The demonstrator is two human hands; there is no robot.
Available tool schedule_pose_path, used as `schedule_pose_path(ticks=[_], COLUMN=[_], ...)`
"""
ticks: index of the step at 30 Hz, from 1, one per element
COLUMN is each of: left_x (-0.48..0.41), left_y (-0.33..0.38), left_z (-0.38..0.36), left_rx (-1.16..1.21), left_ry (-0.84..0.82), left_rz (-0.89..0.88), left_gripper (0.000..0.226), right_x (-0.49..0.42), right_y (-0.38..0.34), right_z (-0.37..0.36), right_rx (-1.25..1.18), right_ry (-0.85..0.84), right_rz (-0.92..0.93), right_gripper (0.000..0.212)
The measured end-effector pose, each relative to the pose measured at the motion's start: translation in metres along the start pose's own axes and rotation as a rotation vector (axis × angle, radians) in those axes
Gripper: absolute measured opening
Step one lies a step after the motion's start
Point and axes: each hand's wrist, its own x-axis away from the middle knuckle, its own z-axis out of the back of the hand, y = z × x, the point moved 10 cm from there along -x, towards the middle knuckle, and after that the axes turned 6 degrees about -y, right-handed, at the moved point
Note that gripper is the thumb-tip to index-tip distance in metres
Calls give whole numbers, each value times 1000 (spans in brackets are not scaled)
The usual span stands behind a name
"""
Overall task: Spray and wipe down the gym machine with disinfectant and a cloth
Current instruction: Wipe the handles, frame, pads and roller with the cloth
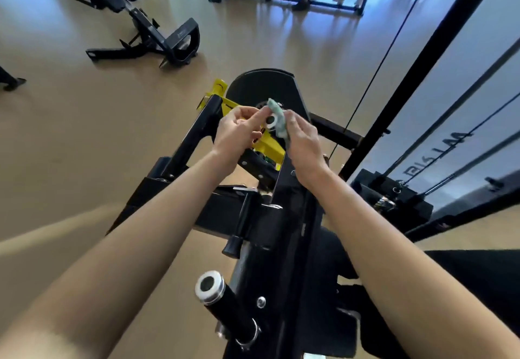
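Right hand (302,139) pinches the crumpled cloth (277,118) at the machine (284,218) — left hand (239,130) touches it, grip unclear

The cloth (277,122) pinched in our right hand (302,142) is soft, crumpled green fabric (slightly fuzzy, it seems). Just beyond its fingers (292,123) the weight plate (261,85) looks matt black. Beneath them the yellow bracket (268,147) and black machine frame (284,218) are smooth, glossy painted metal.
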Motion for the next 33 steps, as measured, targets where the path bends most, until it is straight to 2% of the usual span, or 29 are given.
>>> schedule_pose_path(ticks=[4,7,11,14,17,19,26,33], left_x=[-1,-3,-2,-1,3,4,3,6], left_y=[4,2,4,7,10,10,8,9], left_z=[4,2,3,2,1,0,-3,-5], left_rx=[-1,-25,-34,-21,-17,-4,4,39], left_ry=[57,66,71,71,54,51,45,33], left_rz=[-131,-151,-169,-186,-220,-223,-180,-210], left_gripper=[29,24,21,22,25,22,16,17], right_x=[-6,-13,-16,-19,-20,-17,-3,6], right_y=[21,42,44,20,-8,-7,45,12], right_z=[-9,11,9,-9,-29,-30,13,-18], right_rx=[108,118,95,19,80,93,172,254], right_ry=[12,4,-16,-78,-173,-211,-96,-120], right_rz=[6,-98,-145,-82,44,58,-129,103], right_gripper=[40,45,37,37,36,36,33,32])
